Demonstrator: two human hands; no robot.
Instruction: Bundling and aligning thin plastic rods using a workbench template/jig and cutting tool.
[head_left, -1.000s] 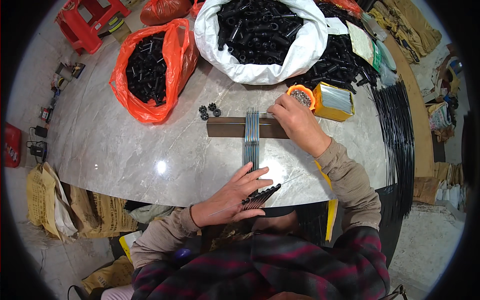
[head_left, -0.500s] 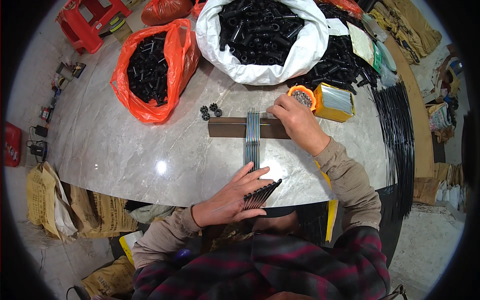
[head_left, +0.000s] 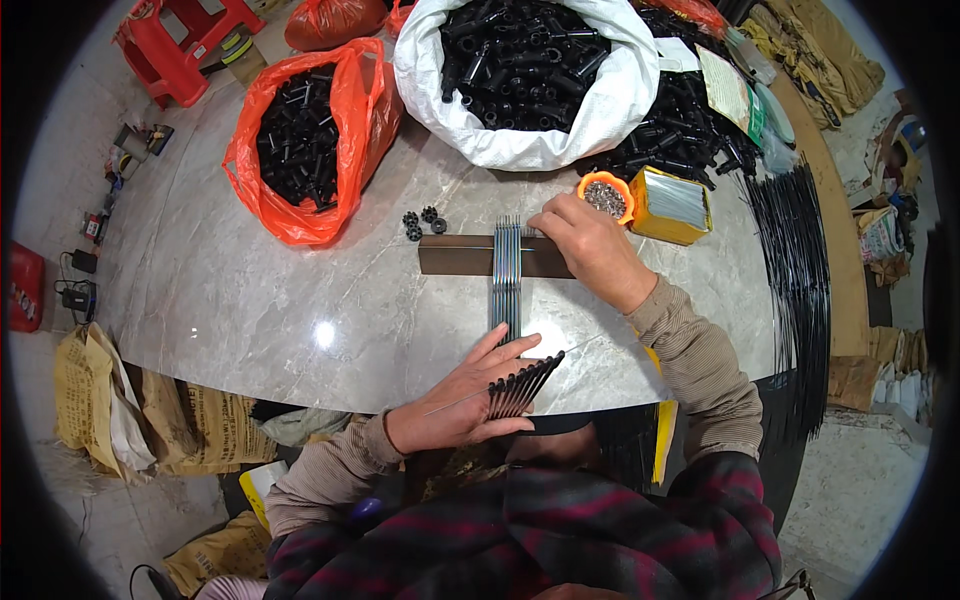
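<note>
Shift: right fingertips have edged slightly left since the earlier frame, and the black-ended rods by the other hand stand a bit steeper
Left hand: nearest in my view, fingers long and slightly parted over the rod bundle, thumb apart; I read it as pressing, not gripping
Black ends: fanned beside the left hand, between thumb and forefinger; I can't tell whether they join the bundle
Bundle: running forward from under the left fingers, rods side by side across the brown block, tips jutting past its far edge
Right hand: over the block's right end, fingers curled, tips drawn together; I can't tell if they're fully closed or have hold of anything
Risk: the rods look loose, so I judge a sideways knock from the right fingers could splay them, and a slack left hand let them slide; a right-arm swing might tip the orange bowl just beyond
Beyond both hands: knobby black pieces to the left, yellow box to the right, red bag and white sack farther off
Writing: print on paper sacks left of the left hand, and on a packet well past the right; no wording I can make out surely
</note>
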